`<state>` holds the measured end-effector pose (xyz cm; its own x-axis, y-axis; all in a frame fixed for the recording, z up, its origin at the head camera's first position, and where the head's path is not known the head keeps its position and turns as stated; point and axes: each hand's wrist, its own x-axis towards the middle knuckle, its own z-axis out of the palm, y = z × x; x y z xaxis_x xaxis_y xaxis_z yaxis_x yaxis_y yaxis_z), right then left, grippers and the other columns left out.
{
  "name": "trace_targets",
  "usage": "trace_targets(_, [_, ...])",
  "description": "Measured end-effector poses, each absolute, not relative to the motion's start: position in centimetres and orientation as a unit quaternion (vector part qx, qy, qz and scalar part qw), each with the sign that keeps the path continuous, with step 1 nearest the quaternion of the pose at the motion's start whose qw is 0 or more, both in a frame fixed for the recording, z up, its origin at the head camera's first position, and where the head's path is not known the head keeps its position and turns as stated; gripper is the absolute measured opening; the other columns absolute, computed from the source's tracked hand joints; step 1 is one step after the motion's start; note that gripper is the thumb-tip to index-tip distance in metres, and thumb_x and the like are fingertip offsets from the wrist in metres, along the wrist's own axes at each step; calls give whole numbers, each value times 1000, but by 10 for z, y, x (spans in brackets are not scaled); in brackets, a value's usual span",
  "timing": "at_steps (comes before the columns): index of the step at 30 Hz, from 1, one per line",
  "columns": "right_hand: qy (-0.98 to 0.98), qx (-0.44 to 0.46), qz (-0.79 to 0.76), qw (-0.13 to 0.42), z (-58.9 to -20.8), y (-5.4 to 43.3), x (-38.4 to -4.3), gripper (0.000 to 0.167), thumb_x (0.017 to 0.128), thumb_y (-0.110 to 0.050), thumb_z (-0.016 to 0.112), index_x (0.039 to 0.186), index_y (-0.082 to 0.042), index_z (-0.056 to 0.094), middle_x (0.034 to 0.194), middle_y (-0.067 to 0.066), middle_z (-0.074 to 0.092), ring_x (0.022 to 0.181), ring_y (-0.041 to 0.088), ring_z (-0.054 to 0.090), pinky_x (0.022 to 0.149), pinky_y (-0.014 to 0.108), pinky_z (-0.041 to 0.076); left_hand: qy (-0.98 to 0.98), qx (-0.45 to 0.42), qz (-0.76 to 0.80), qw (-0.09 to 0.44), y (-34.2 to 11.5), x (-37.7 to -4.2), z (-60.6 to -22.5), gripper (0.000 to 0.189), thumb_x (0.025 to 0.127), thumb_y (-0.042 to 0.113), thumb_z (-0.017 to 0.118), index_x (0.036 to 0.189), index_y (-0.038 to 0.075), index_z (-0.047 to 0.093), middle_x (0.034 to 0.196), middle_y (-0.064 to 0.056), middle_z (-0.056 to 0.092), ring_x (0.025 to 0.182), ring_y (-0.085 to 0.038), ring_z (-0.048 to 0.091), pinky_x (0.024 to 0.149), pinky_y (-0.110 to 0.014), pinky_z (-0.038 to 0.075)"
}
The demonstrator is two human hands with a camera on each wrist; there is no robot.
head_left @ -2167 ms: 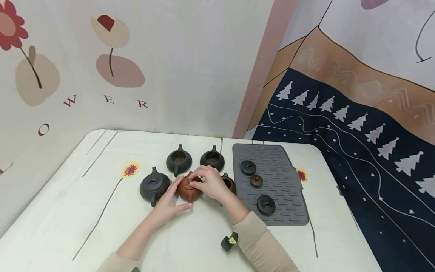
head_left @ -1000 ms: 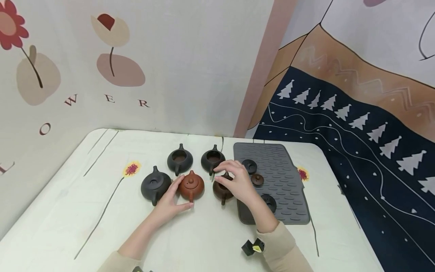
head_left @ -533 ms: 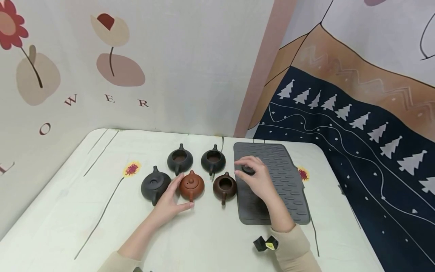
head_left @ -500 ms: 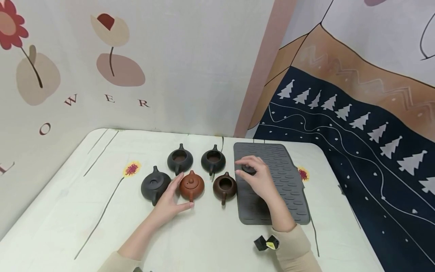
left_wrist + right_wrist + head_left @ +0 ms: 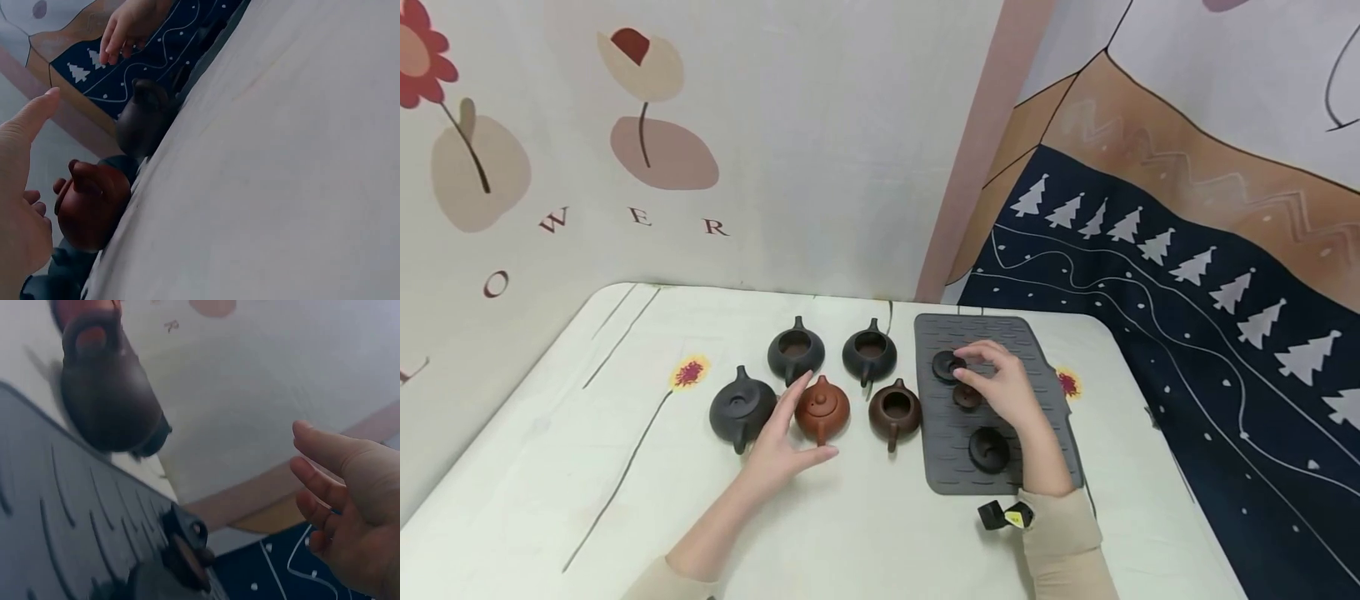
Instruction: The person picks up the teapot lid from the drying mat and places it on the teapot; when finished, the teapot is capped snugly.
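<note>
My left hand, fingers and thumb spread, stands around the near left side of a reddish-brown clay teapot whose lid sits in place. The left wrist view shows that teapot upright beside the curled lower fingers. Over the grey ridged mat hovers my right hand, empty, thumb and fingertips apart. Those fingertips overlap a black teapot lid and a small brown teapot lid in the head view. A larger black teapot lid lies nearer on the mat.
A dark brown lidless teapot stands between the red teapot and the mat. Behind are two black lidless teapots. A black teapot with its lid on stands left of my left hand. A patterned cloth hangs at right.
My right hand has left the red teapot's lid and moved right, over the brown teapot, to the lids on the mat. My left hand has spread slightly wider beside the red teapot.
</note>
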<state>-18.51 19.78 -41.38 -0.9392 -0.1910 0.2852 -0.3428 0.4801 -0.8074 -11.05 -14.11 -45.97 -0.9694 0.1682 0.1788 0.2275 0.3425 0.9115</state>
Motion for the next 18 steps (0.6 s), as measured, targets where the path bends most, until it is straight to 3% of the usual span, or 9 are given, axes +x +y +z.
trace_targets(6, [-864,148,480,37,-426,212,-192,26,86,-13,73,111,-4,69,112,8,63,100,33,52,81,51,43,-800,-146,-581,24,-129,-109,-450,102,70,14,87,152,22,27,154,-4,29,142,-29,19,109,-55,20])
trace_targets(10, [-874,135,466,7,-433,220,-194,27,86,-12,73,112,-6,69,111,8,63,95,28,51,74,42,42,-791,-163,-590,14,-117,-111,-447,102,71,14,86,152,23,26,155,1,26,140,-29,24,108,-53,24])
trace_targets(18, [-874,130,467,-31,-449,233,-199,27,86,-13,73,112,-6,69,111,9,64,95,26,54,80,42,44,-781,-185,-596,-13,-88,-117,-446,102,71,10,86,152,28,26,155,4,25,141,-20,21,109,-51,24])
